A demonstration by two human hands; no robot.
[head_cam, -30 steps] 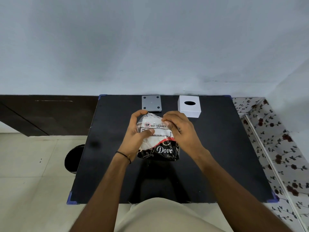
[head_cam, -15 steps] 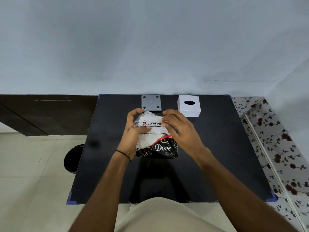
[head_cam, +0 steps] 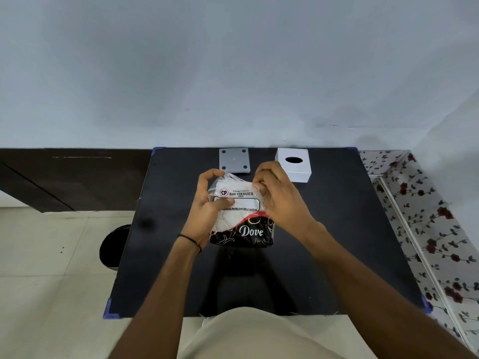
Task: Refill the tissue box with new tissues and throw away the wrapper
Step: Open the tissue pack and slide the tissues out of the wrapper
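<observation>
Tissue pack [head_cam: 242, 216] gripped between left hand [head_cam: 207, 206] and right hand [head_cam: 278, 200].

Bare desk [head_cam: 350, 229] runs wide on either side of the pack [head_cam: 243, 218] and along the near edge. At the far edge a grey plate [head_cam: 234, 160] and the box [head_cam: 295, 167] lie with a gap between them, close to the wall [head_cam: 233, 73], just beyond the left hand [head_cam: 207, 206] and right hand [head_cam: 280, 200]. A bin [head_cam: 114, 246] stands on the floor [head_cam: 51, 281] left of the desk.
</observation>
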